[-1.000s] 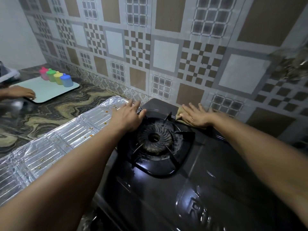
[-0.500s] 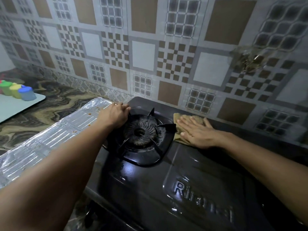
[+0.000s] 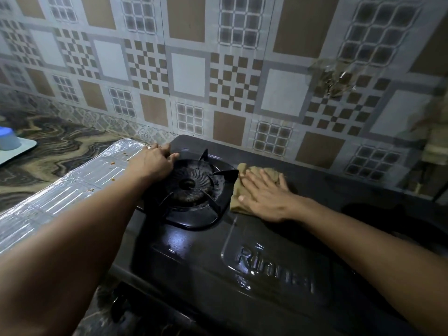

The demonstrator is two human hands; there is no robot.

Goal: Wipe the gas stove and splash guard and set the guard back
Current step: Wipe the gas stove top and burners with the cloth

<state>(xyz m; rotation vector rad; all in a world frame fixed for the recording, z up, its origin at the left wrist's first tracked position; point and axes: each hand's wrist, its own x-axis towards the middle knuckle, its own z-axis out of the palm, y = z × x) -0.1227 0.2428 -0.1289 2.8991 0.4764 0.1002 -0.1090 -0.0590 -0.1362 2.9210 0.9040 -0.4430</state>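
We count one black gas stove (image 3: 242, 263) with one burner (image 3: 188, 184) in clear view, one foil splash guard (image 3: 60, 197) lying to its left, and one tan cloth (image 3: 257, 175). Two hands (image 3: 155, 163) (image 3: 264, 197) are in view. One blue cup (image 3: 8, 139) stands on one tray (image 3: 21, 149) at far left.

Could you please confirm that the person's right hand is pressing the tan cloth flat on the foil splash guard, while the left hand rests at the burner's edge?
Not quite: in the head view the right hand presses the tan cloth flat on the black gas stove, right of the burner. The foil splash guard lies left. The left hand is as stated.
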